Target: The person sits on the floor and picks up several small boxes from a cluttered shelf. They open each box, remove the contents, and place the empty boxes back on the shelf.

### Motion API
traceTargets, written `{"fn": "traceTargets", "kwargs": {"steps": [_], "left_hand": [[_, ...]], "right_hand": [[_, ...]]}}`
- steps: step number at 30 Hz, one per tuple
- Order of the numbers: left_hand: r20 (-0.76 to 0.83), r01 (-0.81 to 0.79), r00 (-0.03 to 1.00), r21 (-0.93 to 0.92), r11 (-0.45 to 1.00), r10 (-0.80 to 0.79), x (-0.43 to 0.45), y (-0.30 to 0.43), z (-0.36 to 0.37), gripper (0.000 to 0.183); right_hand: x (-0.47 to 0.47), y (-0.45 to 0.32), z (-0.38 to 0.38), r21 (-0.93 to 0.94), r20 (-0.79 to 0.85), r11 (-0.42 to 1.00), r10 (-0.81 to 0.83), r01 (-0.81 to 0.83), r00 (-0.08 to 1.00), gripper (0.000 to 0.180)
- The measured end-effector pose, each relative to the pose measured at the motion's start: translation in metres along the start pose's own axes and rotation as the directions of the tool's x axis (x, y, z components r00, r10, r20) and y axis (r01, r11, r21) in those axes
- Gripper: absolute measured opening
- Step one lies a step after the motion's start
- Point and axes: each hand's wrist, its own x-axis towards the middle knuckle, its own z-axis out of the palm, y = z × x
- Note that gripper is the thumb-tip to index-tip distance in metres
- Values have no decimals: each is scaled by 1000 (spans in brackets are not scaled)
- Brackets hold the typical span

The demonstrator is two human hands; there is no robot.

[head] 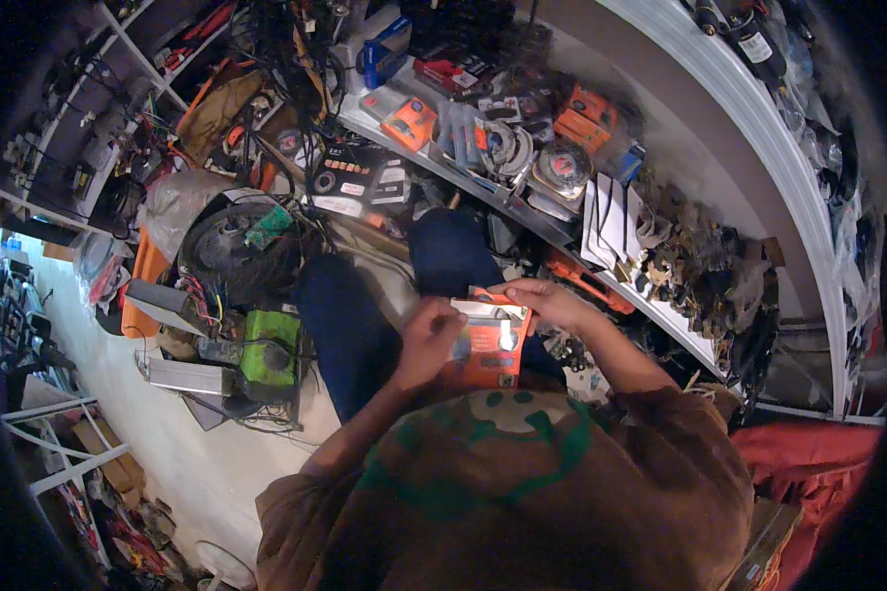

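In front of my torso, just above my lap, an orange printed box (488, 347) is held between both hands. The fingers of my left hand (430, 336) pinch its upper left edge. My right hand (543, 301) grips the upper right corner, thumb on top. A white strip runs across the box's top edge, where it looks like a raised flap. Light glares off its right part. What is inside the box cannot be seen.
A shelf ahead holds an orange box (409, 124), a blue box (387, 53), round parts in clear packs (564, 168) and white packets (606, 218). To the left lie a tyred wheel (236, 244), a green device (270, 349) with cables and a finned metal box (186, 377).
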Motion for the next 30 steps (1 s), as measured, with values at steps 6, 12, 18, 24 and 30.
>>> {"fn": "traceTargets", "kwargs": {"steps": [6, 12, 18, 24, 30], "left_hand": [[-62, 1, 998, -129, 992, -9, 1, -7, 7, 22], [-4, 179, 984, -26, 983, -179, 9, -3, 13, 22], [217, 283, 951, -333, 899, -219, 18, 23, 9, 13], [262, 383, 919, -428, 818, -294, 17, 12, 2, 18], [255, 518, 850, -557, 649, -460, 19, 36, 5, 18]], "right_hand": [[4, 19, -5, -235, -89, 972, -31, 10, 996, 47], [13, 35, -3, -292, -100, 843, -497, 452, 862, 31], [1, 21, -5, -323, -21, 820, -505, 472, 863, 24], [-4, 21, -14, -262, 49, 896, -359, 359, 932, 27], [-7, 14, -6, -27, 54, 976, -215, 217, 975, 27]]}}
